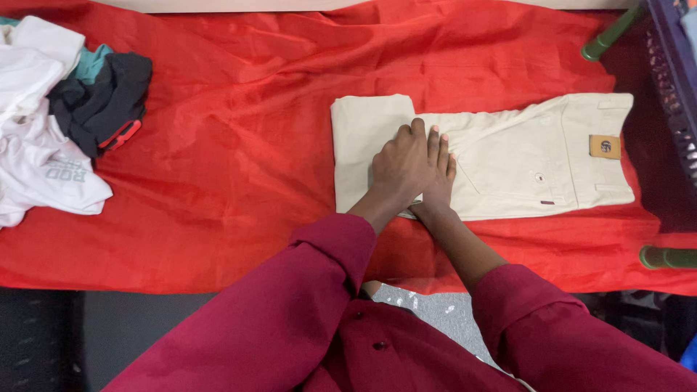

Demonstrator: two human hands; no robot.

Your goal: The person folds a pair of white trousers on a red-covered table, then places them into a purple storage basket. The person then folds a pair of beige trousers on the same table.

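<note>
Both hands flat and unclenched, left hand (401, 165) overlapping right hand (440, 174), pressing folded beige trousers (508, 156) lying toward the right edge of the red-covered surface (239, 145); clothes pile (51, 109) at left edge.

A single head-worn camera looks almost straight down, close over the counter (218, 181) (draped in red cloth). The wearer's maroon sleeves enter from the bottom edge, floor shows lower left, and a basket (675, 80) cuts the upper right corner.
</note>
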